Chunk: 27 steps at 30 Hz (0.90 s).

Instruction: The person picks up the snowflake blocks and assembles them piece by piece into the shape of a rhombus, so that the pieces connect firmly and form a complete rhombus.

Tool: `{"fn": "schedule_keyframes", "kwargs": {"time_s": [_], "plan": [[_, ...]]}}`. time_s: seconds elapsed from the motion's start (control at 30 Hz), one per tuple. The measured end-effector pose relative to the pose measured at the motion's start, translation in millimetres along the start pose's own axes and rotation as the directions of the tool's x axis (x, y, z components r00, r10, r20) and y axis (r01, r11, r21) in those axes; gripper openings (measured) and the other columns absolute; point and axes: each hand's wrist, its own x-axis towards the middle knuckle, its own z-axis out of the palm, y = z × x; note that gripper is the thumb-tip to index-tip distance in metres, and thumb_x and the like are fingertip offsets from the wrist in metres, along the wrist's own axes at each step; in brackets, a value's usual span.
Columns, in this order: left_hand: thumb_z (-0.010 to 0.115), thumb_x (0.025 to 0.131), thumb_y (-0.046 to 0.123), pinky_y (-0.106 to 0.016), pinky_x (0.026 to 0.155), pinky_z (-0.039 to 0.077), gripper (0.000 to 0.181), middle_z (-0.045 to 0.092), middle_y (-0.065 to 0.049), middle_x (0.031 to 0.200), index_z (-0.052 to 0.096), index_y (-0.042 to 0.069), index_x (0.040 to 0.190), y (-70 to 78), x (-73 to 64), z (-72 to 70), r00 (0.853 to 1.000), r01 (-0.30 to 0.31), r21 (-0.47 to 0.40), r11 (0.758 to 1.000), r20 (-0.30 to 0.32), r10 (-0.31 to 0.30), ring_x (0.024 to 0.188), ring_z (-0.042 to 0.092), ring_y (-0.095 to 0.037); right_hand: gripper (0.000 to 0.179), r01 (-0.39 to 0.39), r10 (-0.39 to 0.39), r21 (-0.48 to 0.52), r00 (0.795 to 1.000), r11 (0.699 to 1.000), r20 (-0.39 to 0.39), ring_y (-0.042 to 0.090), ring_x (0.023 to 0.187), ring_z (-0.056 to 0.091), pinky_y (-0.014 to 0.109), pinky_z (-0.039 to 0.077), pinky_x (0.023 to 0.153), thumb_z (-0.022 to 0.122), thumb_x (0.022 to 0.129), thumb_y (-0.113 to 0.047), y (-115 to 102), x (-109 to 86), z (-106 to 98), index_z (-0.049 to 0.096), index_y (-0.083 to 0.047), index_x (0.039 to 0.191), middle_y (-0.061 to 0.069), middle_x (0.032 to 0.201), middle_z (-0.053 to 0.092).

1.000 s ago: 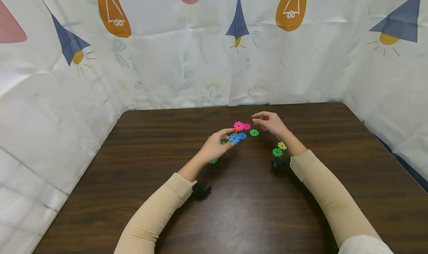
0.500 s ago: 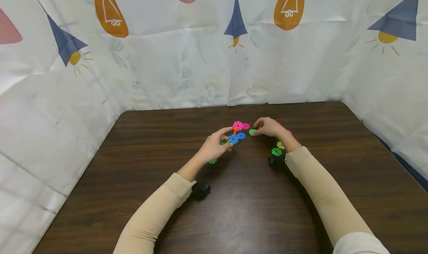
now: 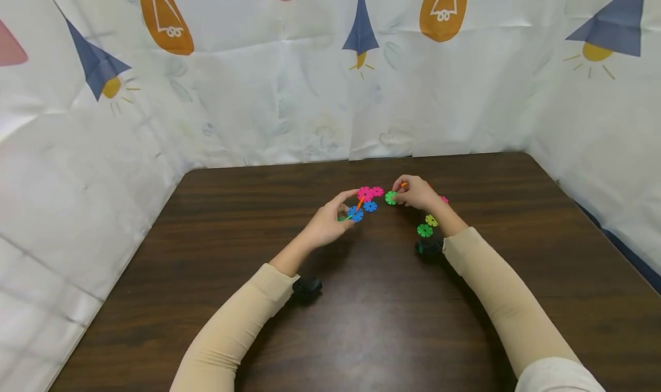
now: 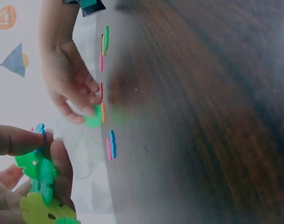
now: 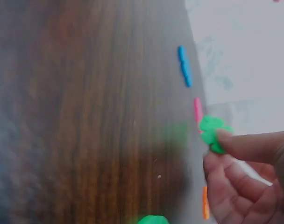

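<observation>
My left hand [image 3: 326, 222] pinches a chain of interlocked plastic flower discs between thumb and fingers. In the head view a blue disc [image 3: 355, 214], an edge-on orange disc [image 3: 360, 202] and a pink disc [image 3: 365, 194] show at its far end. The left wrist view shows green [image 4: 32, 163] and yellow [image 4: 39, 207] discs nearer the palm. To the right, my right hand [image 3: 417, 194] pinches a single green flower disc [image 5: 212, 130] by thumb and fingertips, above the table. Parts of the chain are hidden behind the left fingers.
Loose on the dark wooden table [image 3: 361, 334] lie a blue disc [image 3: 370, 206], a small pink one [image 3: 378, 191] and an orange one [image 3: 404, 183]. A green disc [image 3: 425, 230] and a yellow disc [image 3: 431, 220] lie by the right wrist. A printed white curtain [image 3: 310, 93] hangs behind.
My right hand came down to the green disc on the table, took it between thumb and fingers and raised it slightly. The left hand kept its hold on the chain and shifted little.
</observation>
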Motion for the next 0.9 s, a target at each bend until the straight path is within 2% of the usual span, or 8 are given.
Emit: {"fn": "schedule_keyframes", "kwargs": {"time_s": [0.13, 0.23, 0.37, 0.57, 0.7, 0.9], "plan": [[0.062, 0.096, 0.003, -0.029, 0.062, 0.041, 0.067, 0.067, -0.01, 0.106, 0.04, 0.019, 0.157, -1.5, -1.7, -1.3, 1.0, 0.014, -0.007, 1.0, 0.002, -0.014, 0.064, 0.051, -0.018, 0.019, 0.059, -0.053, 0.16, 0.998, 0.985, -0.043, 0.034, 0.093, 0.068, 0.032, 0.058, 0.079, 0.066, 0.099, -0.003, -9, -7.7, 2, 0.059, 0.007, 0.115, 0.015, 0.097, 0.068], [0.063, 0.098, 0.008, -0.03, 0.063, 0.044, 0.064, 0.068, -0.01, 0.101, 0.04, 0.019, 0.157, -2.5, -2.1, -1.8, 1.0, 0.011, -0.01, 1.0, -0.002, -0.011, 0.067, 0.058, -0.023, 0.024, 0.096, -0.085, 0.241, 0.995, 0.966, -0.056, 0.04, 0.1, 0.068, 0.035, 0.058, 0.083, 0.066, 0.1, -0.004, -17, -13.5, 2, 0.059, 0.008, 0.119, 0.02, 0.104, 0.07], [0.065, 0.102, 0.015, -0.034, 0.07, 0.05, 0.06, 0.069, -0.013, 0.098, 0.041, 0.02, 0.157, -3.2, -1.2, -1.7, 1.0, 0.001, -0.023, 1.0, -0.008, -0.001, 0.081, 0.07, -0.031, 0.028, 0.12, -0.106, 0.266, 0.992, 0.957, -0.067, 0.041, 0.099, 0.068, 0.041, 0.058, 0.086, 0.067, 0.1, -0.005, -26, -18.4, 2, 0.06, 0.009, 0.123, 0.021, 0.106, 0.07], [0.066, 0.102, 0.018, -0.034, 0.068, 0.048, 0.058, 0.07, -0.011, 0.095, 0.045, 0.026, 0.155, -2.6, -1.6, -0.6, 1.0, 0.013, -0.026, 1.0, -0.008, -0.013, 0.079, 0.072, -0.029, 0.027, 0.125, -0.109, 0.273, 0.991, 0.954, -0.075, 0.04, 0.097, 0.068, 0.047, 0.057, 0.089, 0.069, 0.099, -0.006, -33, -24.8, 5, 0.062, 0.008, 0.121, 0.016, 0.101, 0.071], [0.066, 0.102, 0.019, -0.032, 0.067, 0.048, 0.057, 0.071, -0.013, 0.094, 0.046, 0.027, 0.154, -1.2, -2.5, -0.7, 1.0, 0.018, -0.029, 0.999, -0.012, -0.018, 0.078, 0.072, -0.03, 0.026, 0.148, -0.128, 0.295, 0.988, 0.944, -0.086, 0.045, 0.098, 0.066, 0.043, 0.058, 0.086, 0.069, 0.098, -0.006, -37, -29.0, 7, 0.063, 0.008, 0.119, 0.014, 0.098, 0.072], [0.065, 0.104, 0.023, -0.033, 0.068, 0.051, 0.053, 0.071, -0.019, 0.094, 0.048, 0.023, 0.153, 0.2, -2.2, -0.9, 1.0, 0.003, -0.019, 1.0, -0.013, -0.003, 0.08, 0.073, -0.03, 0.026, 0.19, -0.162, 0.352, 0.981, 0.917, -0.107, 0.047, 0.099, 0.066, 0.029, 0.059, 0.08, 0.069, 0.098, -0.005, -39, -32.2, 10, 0.063, 0.008, 0.12, 0.012, 0.099, 0.07]]}}
